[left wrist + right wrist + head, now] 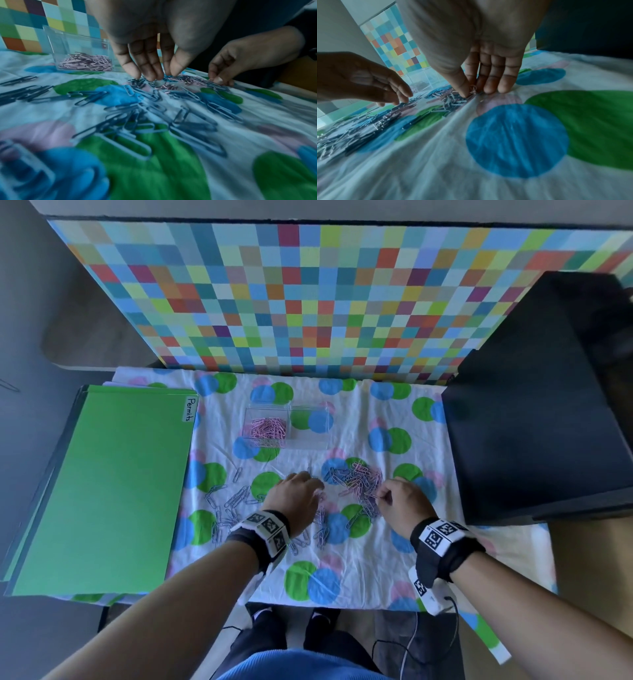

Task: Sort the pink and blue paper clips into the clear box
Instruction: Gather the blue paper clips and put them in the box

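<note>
The right hand (400,501) pinches a pink paper clip (473,88) between thumb and forefinger at the near right edge of the mixed pile (359,481) of pink and blue clips; its other fingers (494,86) reach straight down to the spotted cloth (359,559) that covers the surface. The left hand (296,496) sits just left of that pile, fingers straight and relaxed, their tips (150,75) touching down among the blue paper clips (154,115) without gripping any. More blue clips lie scattered on the cloth to the left of this hand and under its wrist. Beyond both hands, well apart from them, stands the clear box (289,424): its left compartment holds a heap of pink clips (267,428), and the right compartment shows only the cloth through its base. Further left of the left hand lies a green folder (113,491) labelled "Permits", and to the right of the right hand stands a dark box (541,422).
</note>
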The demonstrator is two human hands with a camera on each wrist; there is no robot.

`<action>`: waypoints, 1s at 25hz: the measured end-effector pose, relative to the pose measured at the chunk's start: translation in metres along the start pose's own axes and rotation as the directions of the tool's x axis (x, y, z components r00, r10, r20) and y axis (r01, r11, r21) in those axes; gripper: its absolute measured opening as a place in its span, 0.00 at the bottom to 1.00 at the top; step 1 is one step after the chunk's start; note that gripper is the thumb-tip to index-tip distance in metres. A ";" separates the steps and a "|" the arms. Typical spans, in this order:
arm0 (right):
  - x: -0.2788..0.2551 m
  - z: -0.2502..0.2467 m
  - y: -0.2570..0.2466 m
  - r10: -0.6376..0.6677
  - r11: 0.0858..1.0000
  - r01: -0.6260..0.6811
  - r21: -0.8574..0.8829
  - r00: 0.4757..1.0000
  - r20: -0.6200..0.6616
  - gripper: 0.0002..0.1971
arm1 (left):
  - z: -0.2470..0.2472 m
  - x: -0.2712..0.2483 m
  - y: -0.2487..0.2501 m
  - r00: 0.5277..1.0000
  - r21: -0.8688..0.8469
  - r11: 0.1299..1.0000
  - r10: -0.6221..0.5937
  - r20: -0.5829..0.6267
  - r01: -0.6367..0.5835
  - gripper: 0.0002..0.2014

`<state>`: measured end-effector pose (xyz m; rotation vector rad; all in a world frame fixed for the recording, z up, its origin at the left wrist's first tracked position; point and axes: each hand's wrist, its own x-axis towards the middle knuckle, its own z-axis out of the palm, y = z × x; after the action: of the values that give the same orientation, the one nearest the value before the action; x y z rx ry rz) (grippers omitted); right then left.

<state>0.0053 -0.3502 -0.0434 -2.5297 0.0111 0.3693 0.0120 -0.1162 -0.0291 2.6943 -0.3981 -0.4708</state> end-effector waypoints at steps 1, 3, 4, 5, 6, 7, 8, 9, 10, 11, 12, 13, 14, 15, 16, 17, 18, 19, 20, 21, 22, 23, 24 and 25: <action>0.000 -0.001 0.000 0.011 0.999 -0.011 0.045 1.000 -0.004 0.02 | -0.001 0.005 0.001 0.999 -0.011 0.999 -0.046 0.029 0.046 0.11; 0.000 -0.005 0.002 0.085 0.981 -0.083 0.177 0.996 -0.007 0.03 | -0.004 0.012 0.002 0.990 -0.026 0.992 -0.118 0.073 0.120 0.09; 0.000 -0.007 0.003 0.128 0.965 -0.125 0.230 0.992 0.000 0.03 | -0.004 0.014 0.002 0.986 -0.020 0.990 -0.141 0.088 0.143 0.08; -0.001 -0.009 0.004 0.163 0.947 -0.159 0.279 0.987 0.010 0.04 | -0.005 0.015 0.002 0.983 -0.006 0.988 -0.155 0.102 0.156 0.06; -0.002 -0.011 0.007 0.186 0.923 -0.182 0.340 0.982 0.022 0.05 | -0.005 0.015 0.002 0.981 0.011 0.987 -0.160 0.109 0.160 0.06; -0.002 -0.013 0.007 0.207 0.889 -0.205 0.410 0.978 0.041 0.05 | -0.005 0.015 0.002 0.982 0.026 0.988 -0.157 0.106 0.155 0.06; -0.004 -0.014 0.007 0.217 0.845 -0.223 0.486 0.974 0.069 0.05 | -0.005 0.015 0.002 0.984 0.024 0.989 -0.148 0.095 0.146 0.06; -0.005 -0.016 0.006 0.223 0.805 -0.238 0.544 0.970 0.096 0.06 | -0.005 0.015 0.002 0.987 -0.002 0.990 -0.141 0.075 0.141 0.06; -0.005 -0.018 0.005 0.229 0.766 -0.253 0.591 0.966 0.117 0.07 | -0.007 0.015 0.001 0.990 -0.048 0.989 -0.135 0.051 0.137 0.06; -0.005 -0.021 0.005 0.243 0.732 -0.268 0.626 0.962 0.128 0.08 | -0.008 0.015 -0.001 0.989 -0.108 0.984 -0.142 0.030 0.144 0.05; -0.006 -0.023 0.005 0.254 0.691 -0.280 0.667 0.957 0.138 0.08 | -0.010 0.014 -0.003 0.986 -0.178 0.970 -0.168 0.009 0.167 0.05; -0.005 -0.025 0.006 0.275 0.653 -0.294 0.698 0.951 0.144 0.09 | -0.012 0.014 -0.005 0.976 -0.254 0.945 -0.216 -0.007 0.207 0.04; -0.006 -0.027 0.006 0.285 0.627 -0.303 0.718 0.947 0.151 0.11 | -0.015 0.013 -0.008 0.962 -0.327 0.912 -0.271 -0.024 0.249 0.03; -0.007 -0.028 0.007 0.286 0.647 -0.301 0.700 0.947 0.143 0.12 | -0.017 0.011 -0.010 0.945 -0.386 0.878 -0.323 -0.043 0.282 0.04; -0.008 -0.027 0.007 0.269 0.717 -0.281 0.638 0.956 0.119 0.13 | -0.020 0.009 -0.013 0.931 -0.439 0.847 -0.360 -0.056 0.301 0.06; -0.009 -0.026 0.008 0.234 0.814 -0.243 0.527 0.968 0.086 0.11 | -0.021 0.007 -0.016 0.923 -0.486 0.819 -0.379 -0.060 0.305 0.09; -0.011 -0.024 0.006 0.177 0.901 -0.186 0.393 0.982 0.059 0.09 | -0.022 0.005 -0.018 0.922 -0.517 0.802 -0.382 -0.056 0.301 0.12; -0.013 -0.022 0.005 0.117 0.955 -0.125 0.269 0.992 0.044 0.06 | -0.022 0.003 -0.022 0.925 -0.525 0.797 -0.377 -0.044 0.300 0.15; -0.013 -0.022 0.004 0.075 0.980 -0.082 0.182 0.996 0.044 0.04 | -0.022 0.001 -0.025 0.930 -0.525 0.797 -0.367 -0.024 0.300 0.17; -0.012 -0.021 0.005 0.058 0.990 -0.063 0.123 0.997 0.049 0.04 | -0.020 0.000 -0.028 0.932 -0.536 0.786 -0.363 0.002 0.308 0.16; -0.010 -0.022 0.006 0.062 0.995 -0.065 0.071 0.997 0.052 0.05 | -0.019 -0.001 -0.029 0.928 -0.579 0.751 -0.370 0.030 0.318 0.14; -0.009 -0.023 0.009 0.074 0.997 -0.075 0.018 0.996 0.048 0.08 | -0.019 -0.002 -0.029 0.916 -0.659 0.672 -0.396 0.066 0.338 0.13; -0.008 -0.024 0.012 0.081 0.996 -0.079 -0.038 0.996 0.049 0.10 | -0.019 -0.002 -0.028 0.895 -0.753 0.549 -0.430 0.119 0.363 0.12; -0.009 -0.024 0.015 0.073 0.993 -0.067 -0.099 0.995 0.061 0.11 | -0.019 -0.002 -0.028 0.868 -0.834 0.399 -0.465 0.174 0.381 0.12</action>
<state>0.0020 -0.3768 -0.0306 -2.6162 0.0586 0.4909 0.0230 -0.0849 -0.0232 1.7526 0.4981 -0.5008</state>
